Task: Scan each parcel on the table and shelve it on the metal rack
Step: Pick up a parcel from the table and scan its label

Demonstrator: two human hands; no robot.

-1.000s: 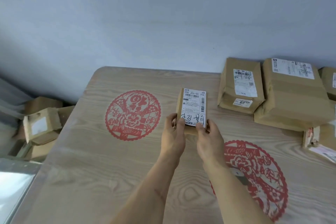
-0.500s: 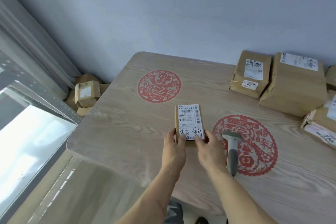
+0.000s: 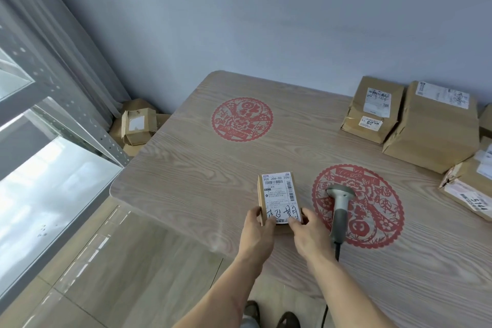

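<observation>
Your left hand (image 3: 257, 231) and your right hand (image 3: 306, 233) both grip the near end of a small parcel (image 3: 279, 198), the left thumb on its left edge and the right thumb on the label's lower right corner. You hold it over the near left part of the wooden table (image 3: 186, 189), close to the table's near edge; whether its underside touches the top, you cannot tell. Its long axis runs away from you, almost straight toward the wall, with the white label facing up, handwriting at the near end and the printed code at the far end.

Just to the right of your right hand, a grey handheld scanner (image 3: 340, 210) lies on a red paper-cut decal (image 3: 372, 210), head toward the wall, handle and cable toward you. Left of the parcel the tabletop is bare up to its rounded left edge, and beyond that edge open tiled floor leads to the metal rack (image 3: 80, 125) at the far left.

Farther off, a second red decal (image 3: 242, 119) sits on bare wood. Along the far right, several larger brown parcels (image 3: 431, 130) crowd together, touching one another. More boxes (image 3: 137, 125) lie on the floor in the corner between rack and table.
</observation>
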